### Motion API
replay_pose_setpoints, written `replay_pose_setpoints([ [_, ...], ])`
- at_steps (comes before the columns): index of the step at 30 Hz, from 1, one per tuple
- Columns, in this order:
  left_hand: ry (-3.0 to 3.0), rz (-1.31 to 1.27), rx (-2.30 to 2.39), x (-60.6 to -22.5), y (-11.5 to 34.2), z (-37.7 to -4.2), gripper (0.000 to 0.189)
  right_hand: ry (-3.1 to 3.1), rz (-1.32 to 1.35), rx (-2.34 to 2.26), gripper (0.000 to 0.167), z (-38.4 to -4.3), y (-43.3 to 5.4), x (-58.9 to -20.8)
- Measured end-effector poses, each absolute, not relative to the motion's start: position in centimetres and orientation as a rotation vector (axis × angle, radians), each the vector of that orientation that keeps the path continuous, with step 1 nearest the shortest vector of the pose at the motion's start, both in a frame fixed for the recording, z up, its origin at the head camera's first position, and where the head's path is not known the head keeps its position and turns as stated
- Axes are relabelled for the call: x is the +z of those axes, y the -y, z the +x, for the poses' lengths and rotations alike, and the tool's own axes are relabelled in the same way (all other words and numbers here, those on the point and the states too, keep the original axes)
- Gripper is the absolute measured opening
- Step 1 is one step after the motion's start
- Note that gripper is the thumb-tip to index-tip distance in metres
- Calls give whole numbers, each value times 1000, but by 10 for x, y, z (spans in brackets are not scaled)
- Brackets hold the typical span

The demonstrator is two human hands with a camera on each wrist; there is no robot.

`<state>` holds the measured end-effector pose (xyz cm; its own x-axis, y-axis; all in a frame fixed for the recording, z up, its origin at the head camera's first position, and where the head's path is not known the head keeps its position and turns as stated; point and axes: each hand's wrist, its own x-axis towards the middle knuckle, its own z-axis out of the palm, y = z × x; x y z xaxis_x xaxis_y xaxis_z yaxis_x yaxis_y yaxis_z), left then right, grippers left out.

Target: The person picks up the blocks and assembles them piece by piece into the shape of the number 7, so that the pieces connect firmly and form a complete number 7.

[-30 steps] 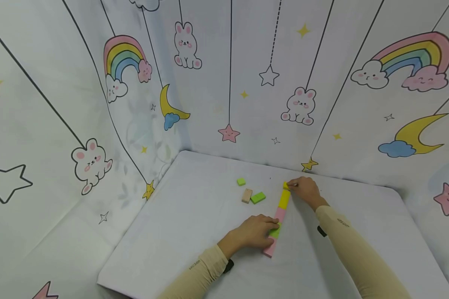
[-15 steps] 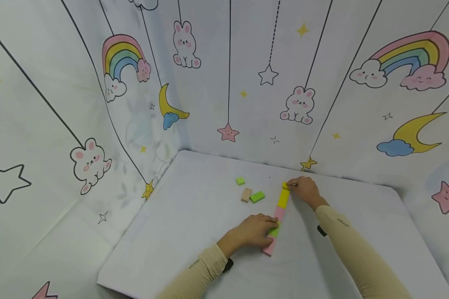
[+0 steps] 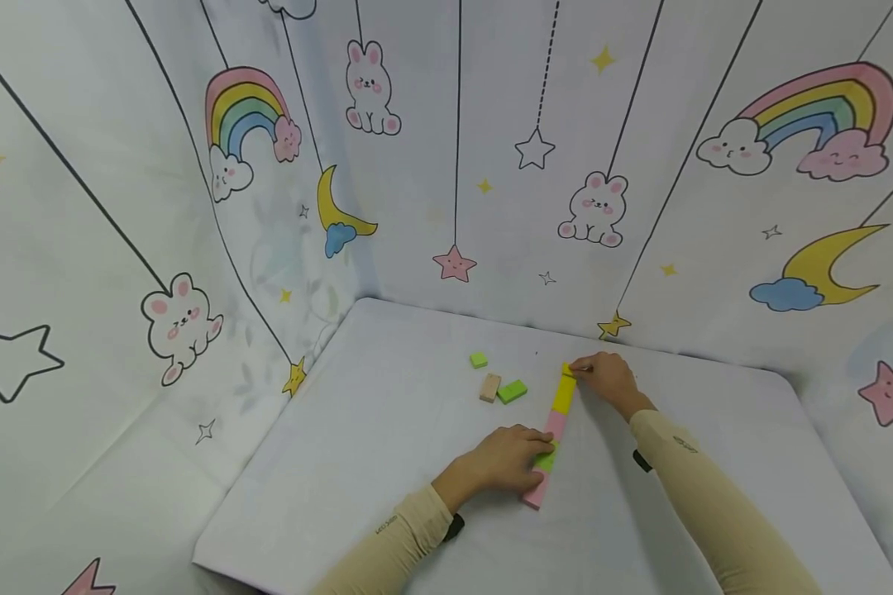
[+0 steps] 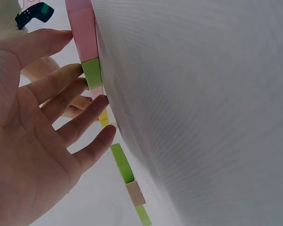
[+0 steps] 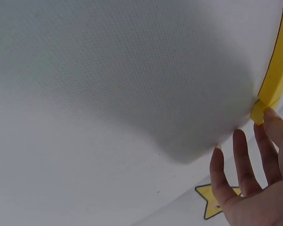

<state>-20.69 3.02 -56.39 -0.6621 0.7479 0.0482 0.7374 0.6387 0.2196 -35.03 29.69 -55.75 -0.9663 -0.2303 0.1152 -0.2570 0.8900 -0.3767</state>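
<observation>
A straight row of wooden blocks runs away across the table. From near to far come a pink block (image 3: pixel 536 494), a green block (image 3: pixel 546 460), a pink block (image 3: pixel 556 425), a long yellow block (image 3: pixel 563 395) and a small yellow block (image 5: pixel 258 112). My left hand (image 3: pixel 500 461) lies over the near part, its fingers extended; in the left wrist view fingertips touch the row's side near the green block and the thumb touches the pink one. At the far end my right hand (image 3: pixel 608 383) pinches the small yellow block between thumb and index finger, other fingers spread.
Left of the row lie a loose light-green block (image 3: pixel 479 360), a plain wood block (image 3: pixel 489 388) and a green block (image 3: pixel 513 392). They rest on a white-covered table (image 3: pixel 342 463). Behind it hangs a white patterned curtain (image 3: pixel 409 207), close to my right hand.
</observation>
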Motion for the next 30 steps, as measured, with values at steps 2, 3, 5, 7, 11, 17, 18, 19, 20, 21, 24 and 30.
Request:
replay_pose_setpoints([
  [2,-2801,1273,345,-563,-30,-207,51,2991,390,611,18,-349,-297,-556],
  [3,-2801,1274,346,-563,-30,-207,51,2993,391,609,18,-348,-296,-554],
  [5,-2800,1274,348,-563,-30,-207,51,2998,392,603,18,-347,-296,-553],
  [7,-2801,1273,346,-562,-30,-206,51,3007,385,595,18,-346,-296,-553],
  [11,-2801,1271,343,-562,-30,-206,51,3023,369,592,19,-347,-295,-554],
  [17,-2797,1272,348,-563,-30,-206,51,3017,370,598,19,-347,-296,-556],
  [18,-2798,1270,349,-563,-30,-206,51,3014,373,601,19,-347,-296,-557],
  [19,-2800,1268,349,-564,-30,-206,51,3011,379,604,19,-347,-296,-557],
  [20,-2802,1266,347,-564,-30,-206,51,3010,377,610,19,-346,-296,-557],
  [21,-2803,1264,347,-565,-30,-206,51,3008,382,614,19,-346,-297,-558],
  [24,-2808,1260,352,-566,-30,-207,51,3004,391,621,20,-346,-297,-559],
  [30,-2797,1255,376,-565,-29,-206,51,2999,401,612,20,-346,-297,-559],
])
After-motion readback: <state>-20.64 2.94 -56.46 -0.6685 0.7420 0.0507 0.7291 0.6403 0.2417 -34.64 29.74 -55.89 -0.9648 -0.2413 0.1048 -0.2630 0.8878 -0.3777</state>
